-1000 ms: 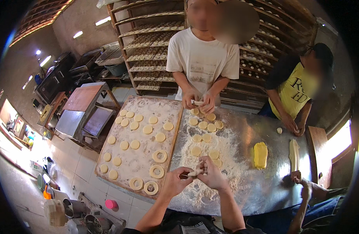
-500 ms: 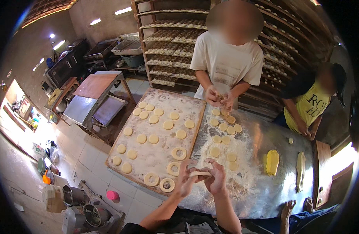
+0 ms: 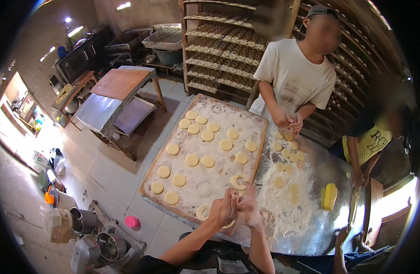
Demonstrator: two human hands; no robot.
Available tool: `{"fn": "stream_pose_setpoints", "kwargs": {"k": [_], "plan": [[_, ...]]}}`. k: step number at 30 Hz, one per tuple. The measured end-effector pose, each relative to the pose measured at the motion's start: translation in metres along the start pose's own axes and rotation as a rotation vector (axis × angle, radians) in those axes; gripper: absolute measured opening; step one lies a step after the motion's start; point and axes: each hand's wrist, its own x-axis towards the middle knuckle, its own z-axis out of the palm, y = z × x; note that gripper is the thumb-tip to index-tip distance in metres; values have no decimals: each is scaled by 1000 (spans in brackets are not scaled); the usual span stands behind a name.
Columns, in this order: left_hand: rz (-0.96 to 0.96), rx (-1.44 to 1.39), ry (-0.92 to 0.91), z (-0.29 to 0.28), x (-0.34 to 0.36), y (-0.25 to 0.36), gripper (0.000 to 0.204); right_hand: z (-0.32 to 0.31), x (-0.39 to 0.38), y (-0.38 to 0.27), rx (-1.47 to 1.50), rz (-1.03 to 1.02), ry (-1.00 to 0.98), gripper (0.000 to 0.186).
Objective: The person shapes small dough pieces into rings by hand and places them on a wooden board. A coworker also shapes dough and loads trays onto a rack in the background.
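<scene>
My left hand [image 3: 223, 208] and my right hand [image 3: 250, 209] meet above the near right corner of a floured board [image 3: 191, 180]. Curled fingers of the left hand press against the right, which is smeared by motion. Between them is a pale dough piece, mostly hidden by the fingers. A dough ring [image 3: 239, 181] lies on the board just beyond my hands, and another dough ring [image 3: 202, 212] lies to their left. Flat dough rounds [image 3: 192, 160] are spread over the rest of the board.
A metal table [image 3: 306, 219] carries flour, more dough discs [image 3: 278, 181] and a yellow slab [image 3: 329, 197]. Across it, a person in a white shirt [image 3: 294, 75] works with both hands. Another person in yellow [image 3: 373, 141] stands right. Loaded racks [image 3: 219, 50] stand behind; a pink container [image 3: 133, 222] is on the floor.
My view has turned, so the board and tables appear shifted right. My hands have gone from holding the dough edge-on with spread fingers to closing together. The person opposite has turned their head.
</scene>
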Motion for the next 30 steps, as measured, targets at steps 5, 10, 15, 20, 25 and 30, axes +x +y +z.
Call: {"fn": "stream_pose_setpoints", "kwargs": {"k": [5,10,15,20,25,30], "plan": [[-108,-150,17,-27,19,-15,15,29,21,2,489,-123,80,79],[82,-29,44,-39,35,-26,11,48,34,10,546,-68,98,74],[31,38,-46,-43,36,-39,16,52,40,22,3,-53,120,57],[1,-21,-108,-44,47,-45,19,44,45,27,190,-102,246,61],[-144,-118,-204,-44,57,-43,29,45,53,22,646,3,53,62],[-207,284,-285,-45,83,-60,50,50,63,17,-358,294,357,77]]}}
